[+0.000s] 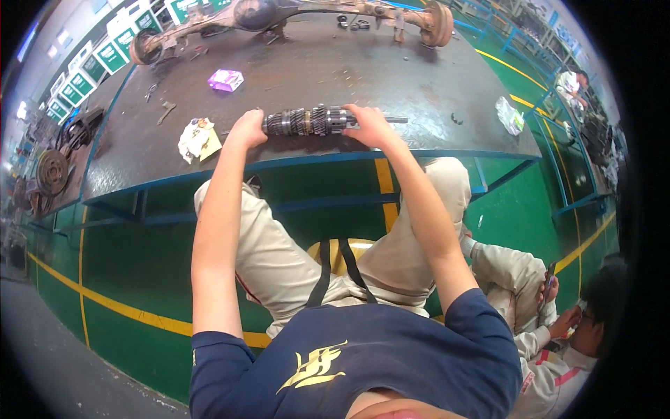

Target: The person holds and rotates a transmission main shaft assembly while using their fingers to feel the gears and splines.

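A gear shaft (304, 122), a dark steel shaft stacked with toothed gears, lies lengthwise from left to right near the front edge of the workbench (293, 73). My left hand (248, 130) is closed around its left end. Toward the right end, my right hand (370, 128) grips it with the thumb on the near side. A thin bare rod end sticks out past that hand. The far sides of the fingers on both hands are partly hidden. Crumpled white paper (194, 138) with a yellowish piece sits left of my left hand.
A rusty vehicle axle (321, 8) spans the bench's far side. A purple box (225, 80), a small metal tool (166, 112) and a crumpled plastic bag (509, 116) also lie on the bench. At lower right, close beside me, a person (558, 349) sits holding a phone.
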